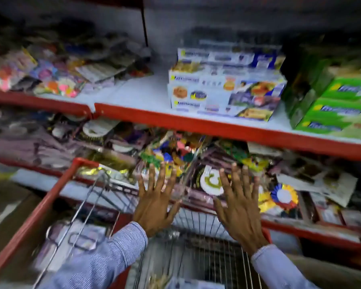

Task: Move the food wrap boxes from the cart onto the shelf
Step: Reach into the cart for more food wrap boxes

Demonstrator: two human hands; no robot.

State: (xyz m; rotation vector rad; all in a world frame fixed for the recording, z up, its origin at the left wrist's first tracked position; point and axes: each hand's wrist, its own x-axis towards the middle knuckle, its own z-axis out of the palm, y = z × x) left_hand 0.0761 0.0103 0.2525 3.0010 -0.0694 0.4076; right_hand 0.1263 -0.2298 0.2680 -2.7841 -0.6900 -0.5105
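Nearest, the red-framed wire shopping cart (50, 197) sits low in the view, its basket blurred; pale packets show at its left side and something box-like at the very bottom edge, but whether any of these are food wrap boxes cannot be told. Above the basket both hands are empty: the left hand (154, 207) and the right hand (241, 213) are spread flat, fingers fanned wide, palms facing away, touching nothing. Judging from this, the step in hand is going back down for the next box, so the hands should drop into the basket and take a box by its long sides, one hand at each end, keeping it level. Beyond them lies a crowded lower shelf of shiny party packets (175, 151). Farther up, the white shelf with the red front edge (154, 117) carries the stacked white-and-blue food wrap boxes (225, 88), with bare shelf to their left and green boxes (338, 105) to the right; the bare space suits the next box.
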